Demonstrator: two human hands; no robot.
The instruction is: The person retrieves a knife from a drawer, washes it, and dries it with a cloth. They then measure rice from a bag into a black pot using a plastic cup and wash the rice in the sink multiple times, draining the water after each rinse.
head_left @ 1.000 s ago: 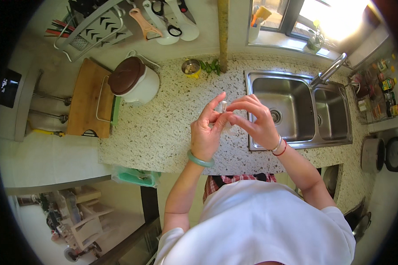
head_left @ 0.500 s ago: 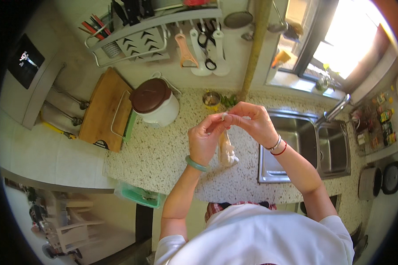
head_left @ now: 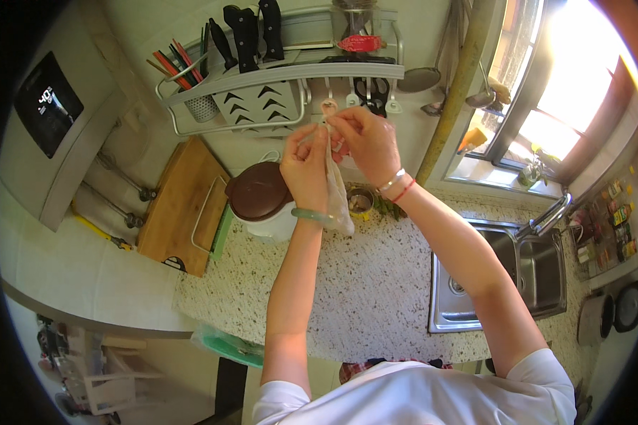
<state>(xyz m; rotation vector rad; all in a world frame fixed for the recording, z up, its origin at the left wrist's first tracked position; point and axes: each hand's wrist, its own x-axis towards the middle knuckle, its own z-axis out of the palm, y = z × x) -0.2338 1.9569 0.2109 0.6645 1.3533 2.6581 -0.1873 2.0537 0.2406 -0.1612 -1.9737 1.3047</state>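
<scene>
My left hand (head_left: 307, 164), with a green bangle at its wrist, pinches the top of a pale, limp cloth pouch (head_left: 339, 202). My right hand (head_left: 373, 147) pinches at the same top end, thumb and fingers pressed together. The pouch hangs down between my hands, its lower end above the counter. Both hands are raised in front of the hooks under the wall rack (head_left: 312, 71). Just behind my fingertips shows the top of a pinkish peeler (head_left: 328, 107). Black scissors (head_left: 371, 92) hang right of it.
Knives (head_left: 245, 35) and chopsticks (head_left: 174, 65) stand in the rack. Below are a wooden board (head_left: 174, 205) and a white pot with a brown lid (head_left: 258, 191). A small metal bowl (head_left: 361, 201) sits by the wall. The double sink (head_left: 439, 312) lies right.
Both my hands have risen from over the counter toward the wall rack, carrying the pouch up and slightly left. The view has tilted up, showing more of the rack.
</scene>
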